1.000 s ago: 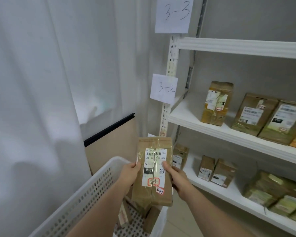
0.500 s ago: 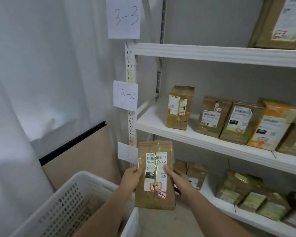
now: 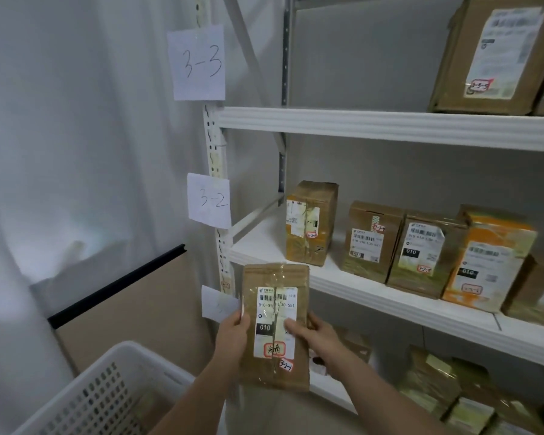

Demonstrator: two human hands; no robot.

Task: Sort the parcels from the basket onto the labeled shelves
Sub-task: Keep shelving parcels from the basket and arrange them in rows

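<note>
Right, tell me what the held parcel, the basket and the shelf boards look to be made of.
Held parcel: matte brown cardboard or kraft paper, by its colour; glossy clear tape glints across its top, and a white paper label is stuck on.
Basket: white plastic, most likely; smooth moulded rim and a grid of punched holes.
Shelf boards: white, with ribbed front edges; probably painted metal, but that is uncertain.

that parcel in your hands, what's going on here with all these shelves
A person is sorting parcels onto labeled shelves. Both hands, left hand and right hand, hold a flat brown parcel upright by its sides, label facing the camera. A small sticker near its bottom seems to read 3-2-1. It is not shelved yet. The shelf tagged 3-2 holds a row of boxes; the white basket sits at lower left.
</note>
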